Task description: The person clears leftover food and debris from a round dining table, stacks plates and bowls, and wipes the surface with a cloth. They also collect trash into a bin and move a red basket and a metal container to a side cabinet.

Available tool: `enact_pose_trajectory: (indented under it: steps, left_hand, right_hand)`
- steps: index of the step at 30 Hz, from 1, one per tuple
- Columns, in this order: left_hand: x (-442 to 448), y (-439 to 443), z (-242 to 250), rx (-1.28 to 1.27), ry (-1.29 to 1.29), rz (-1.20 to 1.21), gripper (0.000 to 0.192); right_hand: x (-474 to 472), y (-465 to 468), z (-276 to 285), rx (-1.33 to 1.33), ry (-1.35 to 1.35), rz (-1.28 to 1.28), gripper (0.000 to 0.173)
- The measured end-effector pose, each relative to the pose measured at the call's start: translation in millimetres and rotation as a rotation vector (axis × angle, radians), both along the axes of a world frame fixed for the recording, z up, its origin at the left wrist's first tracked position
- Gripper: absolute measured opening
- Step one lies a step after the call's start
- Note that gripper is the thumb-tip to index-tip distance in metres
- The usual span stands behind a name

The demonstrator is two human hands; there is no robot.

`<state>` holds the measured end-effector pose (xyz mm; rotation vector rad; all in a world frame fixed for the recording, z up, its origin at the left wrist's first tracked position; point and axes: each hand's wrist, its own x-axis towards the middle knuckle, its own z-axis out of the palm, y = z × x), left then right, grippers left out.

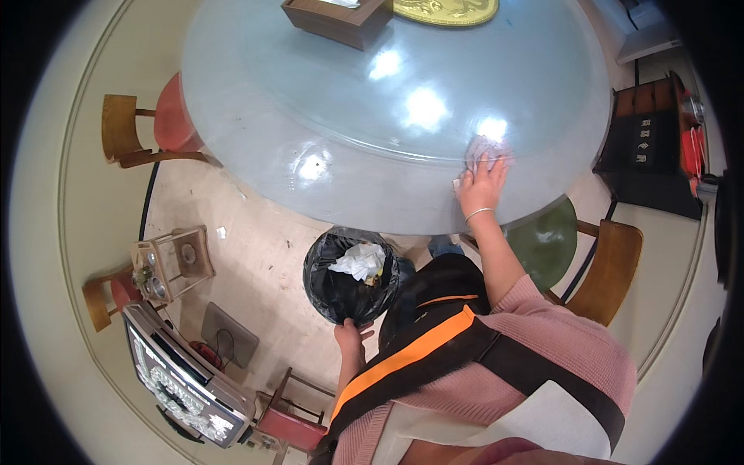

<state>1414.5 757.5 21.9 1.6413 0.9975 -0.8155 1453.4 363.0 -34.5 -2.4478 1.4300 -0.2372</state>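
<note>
My right hand (483,186) presses a crumpled pale cloth (486,150) onto the round table (378,192), across the rim of its glass turntable (349,99). Something small and pale shows beside the wrist side of that hand. Down at my left, my left hand (351,336) grips the near rim of a round bin (311,290) lined with a black plastic bag (343,299). Inside the bin lie white crumpled tissues (361,260) and some yellowish scraps. The bin's mouth is tilted up beside the table edge.
A brown wooden tissue box (340,23) and a golden embossed disc (450,10) rest on the turntable. A green-seated chair (543,244) stands close at my right, a red-seated chair (174,119) at the left. Behind the bin are a wooden rack (174,261), a large screen (180,383) and floor litter (221,232).
</note>
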Motion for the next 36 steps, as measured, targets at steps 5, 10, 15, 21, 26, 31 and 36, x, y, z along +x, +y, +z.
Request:
enact_pose_trajectory:
  steps: [5,10,15,21,26,31,36]
  left_hand:
    - [-7,24,9,-0.007,-0.025,0.033,0.033]
    - [-6,46,10,-0.003,-0.060,0.119,0.030]
    - [3,59,0,0.015,-0.027,0.169,0.030]
    - [10,63,-10,-0.009,-0.045,0.121,0.029]
    - [17,61,-10,-0.044,-0.050,0.070,0.030]
    - [19,62,-6,-0.105,-0.044,0.068,0.032]
    - [17,64,-4,-0.115,-0.080,0.074,0.036]
  right_hand:
    - [-8,21,16,-0.058,0.188,-0.033,0.063]
    - [5,42,20,0.074,0.243,-0.001,0.063]
    - [45,50,7,-0.005,0.254,-0.202,0.062]
    - [64,66,8,0.034,0.213,-0.298,0.055]
    - [40,66,28,0.087,0.172,-0.053,0.052]
    - [-14,68,55,0.007,0.036,0.087,0.056]
    - [-8,81,47,0.171,0.194,0.061,0.064]
